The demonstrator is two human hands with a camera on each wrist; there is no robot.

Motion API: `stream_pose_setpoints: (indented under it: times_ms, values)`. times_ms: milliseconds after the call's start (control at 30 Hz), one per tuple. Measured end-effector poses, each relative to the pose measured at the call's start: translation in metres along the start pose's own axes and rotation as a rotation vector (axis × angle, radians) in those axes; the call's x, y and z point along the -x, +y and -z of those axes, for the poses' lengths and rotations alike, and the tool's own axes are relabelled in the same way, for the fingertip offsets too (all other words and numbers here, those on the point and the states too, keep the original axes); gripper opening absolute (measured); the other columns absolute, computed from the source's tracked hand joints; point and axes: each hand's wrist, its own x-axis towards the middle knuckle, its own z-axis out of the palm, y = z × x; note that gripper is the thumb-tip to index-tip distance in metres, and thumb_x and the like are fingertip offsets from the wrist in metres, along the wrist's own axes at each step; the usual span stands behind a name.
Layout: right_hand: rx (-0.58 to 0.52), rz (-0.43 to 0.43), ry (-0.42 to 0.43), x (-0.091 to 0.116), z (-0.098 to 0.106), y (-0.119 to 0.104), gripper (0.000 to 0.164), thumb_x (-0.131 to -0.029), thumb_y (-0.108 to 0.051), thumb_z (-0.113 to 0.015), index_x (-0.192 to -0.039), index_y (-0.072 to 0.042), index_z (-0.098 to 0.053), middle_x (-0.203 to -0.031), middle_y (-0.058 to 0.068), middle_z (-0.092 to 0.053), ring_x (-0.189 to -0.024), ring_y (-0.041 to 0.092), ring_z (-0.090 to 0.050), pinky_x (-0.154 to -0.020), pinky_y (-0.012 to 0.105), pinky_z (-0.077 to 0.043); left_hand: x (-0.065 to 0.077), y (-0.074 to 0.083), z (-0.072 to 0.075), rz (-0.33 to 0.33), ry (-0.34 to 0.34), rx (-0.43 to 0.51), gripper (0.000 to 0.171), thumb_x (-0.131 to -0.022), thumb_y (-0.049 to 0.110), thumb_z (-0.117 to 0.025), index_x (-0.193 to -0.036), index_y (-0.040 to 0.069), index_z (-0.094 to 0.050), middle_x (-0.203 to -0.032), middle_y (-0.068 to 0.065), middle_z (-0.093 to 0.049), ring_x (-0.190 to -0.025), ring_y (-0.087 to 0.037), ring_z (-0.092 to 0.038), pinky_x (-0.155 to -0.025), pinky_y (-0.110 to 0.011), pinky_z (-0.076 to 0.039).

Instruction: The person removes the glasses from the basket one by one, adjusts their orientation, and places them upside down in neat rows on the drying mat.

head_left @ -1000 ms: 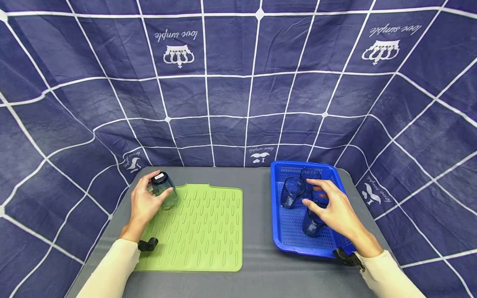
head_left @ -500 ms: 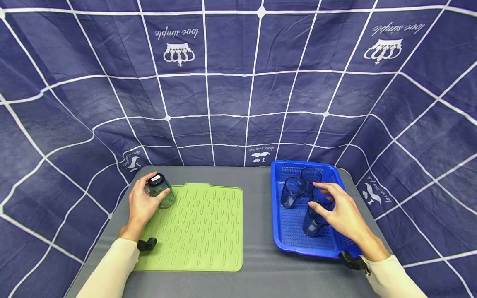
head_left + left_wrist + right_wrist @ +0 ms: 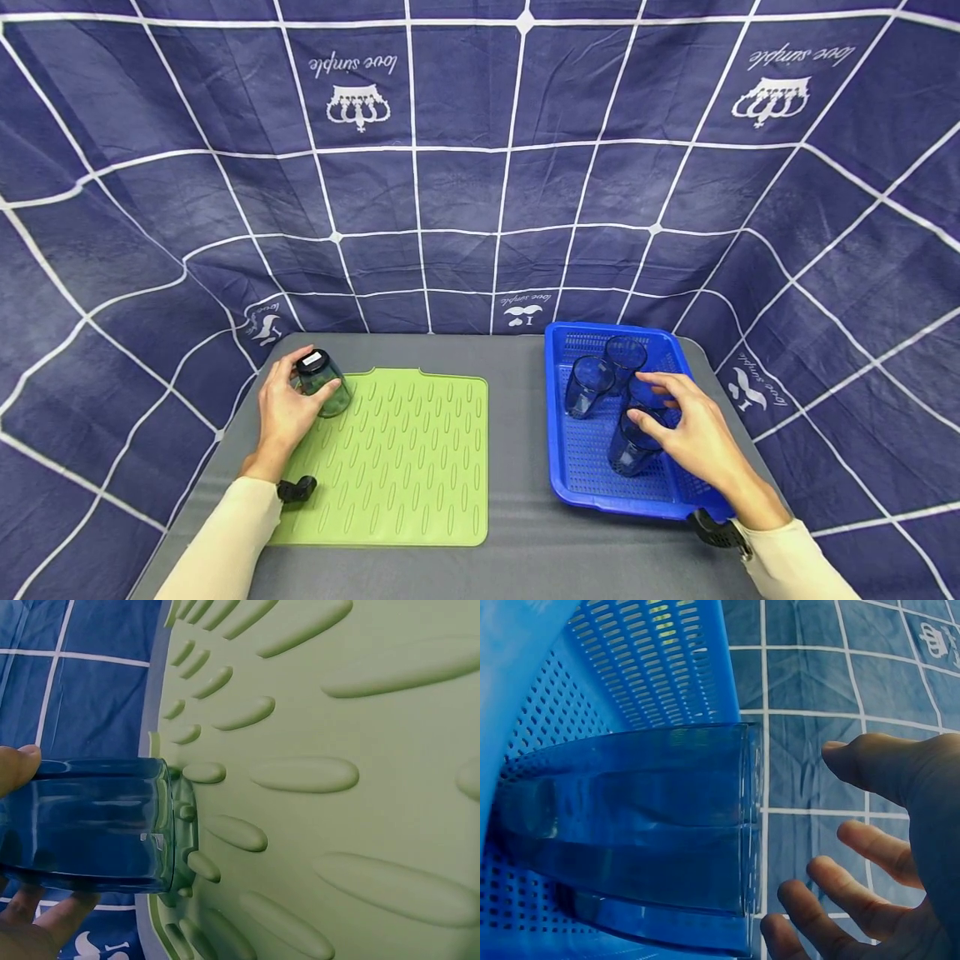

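Observation:
My left hand (image 3: 287,410) holds a dark-tinted drinking glass (image 3: 335,403) upside down at the far left corner of a green ribbed mat (image 3: 397,458). Thumb and fingers lie on opposite sides of the glass; in the left wrist view its rim is at the mat, though contact is hard to tell. Over the blue basket (image 3: 557,467), my right hand (image 3: 697,433) hovers with fingers spread and loosely bent. Nothing is between them. Several blue drinking glasses stand mouth up in the basket; the nearest glass (image 3: 645,817) is just ahead of the right fingertips, apart from them.
A grey table (image 3: 517,433) carries the mat on the left and the basket on the right. Blue cloth (image 3: 465,192) with white lines hangs behind and at both sides. The basket has raised perforated walls (image 3: 660,660).
The left hand and its glass have shifted slightly left, and the glass now looks more upright. My right hand has drifted slightly right and toward me, staying over the basket.

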Motion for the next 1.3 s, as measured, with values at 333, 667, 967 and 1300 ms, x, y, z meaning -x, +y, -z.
stream_pose_setpoints:
  times_ms: [333, 667, 967, 1300]
  values:
    - [0.015, -0.009, -0.003, 0.006, 0.001, 0.004, 0.060, -0.091, -0.017, -0.101, -0.146, -0.010, -0.078, -0.138, 0.012, -0.080, -0.112, 0.009, -0.072, -0.094, 0.010, -0.057, 0.001, -0.003, -0.002, -0.009, -0.004, -0.008, 0.079, -0.080, 0.008, -0.108, -0.152, 0.012, -0.074, -0.132, -0.022, -0.075, -0.109, -0.014, -0.065, -0.087, -0.004, -0.050]
    - [0.052, -0.010, 0.012, 0.012, 0.003, 0.007, 0.062, -0.089, -0.018, -0.102, -0.146, -0.011, -0.078, -0.134, 0.013, -0.080, -0.106, 0.027, -0.075, -0.089, 0.023, -0.060, 0.001, -0.006, 0.000, -0.021, -0.038, -0.011, 0.083, -0.080, 0.009, -0.107, -0.155, 0.012, -0.072, -0.136, -0.024, -0.073, -0.118, -0.038, -0.070, -0.087, -0.002, -0.045]
    - [0.052, -0.047, -0.001, 0.017, 0.003, 0.010, 0.064, -0.087, -0.022, -0.105, -0.145, -0.011, -0.079, -0.133, 0.016, -0.075, -0.108, 0.035, -0.075, -0.088, 0.027, -0.065, 0.002, -0.007, 0.001, -0.005, -0.068, -0.030, 0.086, -0.081, 0.010, -0.107, -0.158, 0.015, -0.069, -0.138, -0.024, -0.071, -0.123, -0.040, -0.070, -0.090, -0.016, -0.052]
    - [0.054, -0.103, -0.027, 0.022, 0.001, 0.009, 0.064, -0.087, -0.029, -0.105, -0.142, -0.011, -0.079, -0.127, 0.016, -0.071, -0.101, 0.031, -0.078, -0.084, 0.032, -0.067, 0.004, -0.007, 0.001, -0.032, -0.063, -0.032, 0.089, -0.081, 0.009, -0.108, -0.160, 0.017, -0.069, -0.134, -0.024, -0.070, -0.117, -0.038, -0.070, -0.090, -0.024, -0.051]
